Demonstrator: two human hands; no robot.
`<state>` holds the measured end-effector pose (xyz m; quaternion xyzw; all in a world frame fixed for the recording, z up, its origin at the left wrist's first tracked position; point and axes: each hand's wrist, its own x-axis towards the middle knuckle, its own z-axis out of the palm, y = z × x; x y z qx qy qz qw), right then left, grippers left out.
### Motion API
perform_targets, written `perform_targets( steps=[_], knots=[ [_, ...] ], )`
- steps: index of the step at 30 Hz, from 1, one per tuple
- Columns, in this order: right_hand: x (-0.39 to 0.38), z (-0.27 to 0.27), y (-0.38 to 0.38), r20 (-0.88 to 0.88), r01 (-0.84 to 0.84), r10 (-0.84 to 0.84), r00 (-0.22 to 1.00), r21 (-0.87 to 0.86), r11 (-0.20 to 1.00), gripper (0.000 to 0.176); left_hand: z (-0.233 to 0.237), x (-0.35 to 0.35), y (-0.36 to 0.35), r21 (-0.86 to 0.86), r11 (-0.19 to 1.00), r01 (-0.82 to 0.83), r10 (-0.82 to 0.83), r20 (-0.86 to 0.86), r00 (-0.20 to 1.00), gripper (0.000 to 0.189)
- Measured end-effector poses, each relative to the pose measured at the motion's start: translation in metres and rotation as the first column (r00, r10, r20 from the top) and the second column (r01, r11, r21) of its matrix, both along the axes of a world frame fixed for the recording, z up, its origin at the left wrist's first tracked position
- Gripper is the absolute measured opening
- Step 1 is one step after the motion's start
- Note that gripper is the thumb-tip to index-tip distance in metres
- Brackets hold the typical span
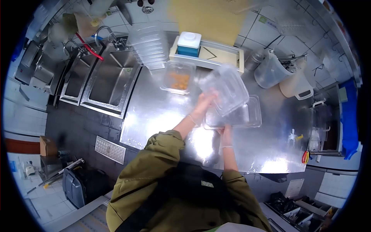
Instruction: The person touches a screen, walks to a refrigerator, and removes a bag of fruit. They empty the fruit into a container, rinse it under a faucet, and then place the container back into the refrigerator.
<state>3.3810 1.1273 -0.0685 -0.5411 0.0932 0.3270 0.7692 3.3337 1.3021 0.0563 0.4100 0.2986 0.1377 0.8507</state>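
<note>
My left hand (208, 99) grips the edge of a clear rectangular plastic lid (231, 91), tilted and blurred by motion. Below and partly behind it, a clear plastic container (253, 112) is at the steel table. At its near edge is my right hand (225, 130), closed on the rim, with some fingers hidden. No contents can be made out in that container. Left of my hands, another clear container (178, 78) holds orange pieces of food. A tall stack of clear plastic containers (148, 46) stands behind it.
The steel table (154, 116) reaches a double sink (106, 83) on the left. A beige shelf (220, 58) bears a blue box with a white lid (189, 44). At the right are a clear tub of utensils (268, 71), a white pitcher (295, 86) and yellow-handled scissors (305, 157).
</note>
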Motion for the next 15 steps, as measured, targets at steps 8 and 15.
perform_targets(
  steps=[8, 15],
  knots=[
    [-0.003, 0.015, -0.001, 0.029, 0.030, -0.027, 0.999, -0.125, 0.992, 0.015, 0.066, -0.109, 0.110, -0.043, 0.986, -0.160, 0.165, 0.355, 0.920, 0.041],
    [-0.003, -0.006, -0.005, 0.096, 0.054, -0.055, 0.994, 0.012, 0.998, 0.014, 0.191, -0.141, 0.283, 0.543, 0.748, -0.382, 0.381, 0.120, 0.917, 0.037]
  ],
)
